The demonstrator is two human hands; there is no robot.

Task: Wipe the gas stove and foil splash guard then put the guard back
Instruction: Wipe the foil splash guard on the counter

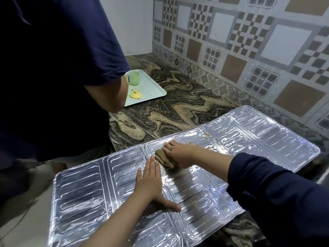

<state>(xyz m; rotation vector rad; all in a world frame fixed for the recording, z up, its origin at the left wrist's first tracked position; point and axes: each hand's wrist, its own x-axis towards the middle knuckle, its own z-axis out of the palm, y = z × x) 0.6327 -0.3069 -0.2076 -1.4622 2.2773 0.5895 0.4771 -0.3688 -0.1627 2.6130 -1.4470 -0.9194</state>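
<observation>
The foil splash guard (249, 136) lies unfolded and flat across the marble counter, its left end hanging past the counter edge. My left hand (151, 184) presses flat on its middle panel, fingers straight and together, thumb spread out. Just beyond it, my right hand (179, 152) grips a folded brown cloth (164, 159) and holds it against the foil. Small yellow crumbs (206, 135) dot the foil to the right of the cloth. The gas stove is not in view.
Another person in a dark blue shirt (53, 68) stands close on the left, one arm bent over the counter. A pale tray (153, 90) behind holds a green cup (134, 78) and a yellow lid (135, 95). A patterned tile wall (249, 41) backs the counter.
</observation>
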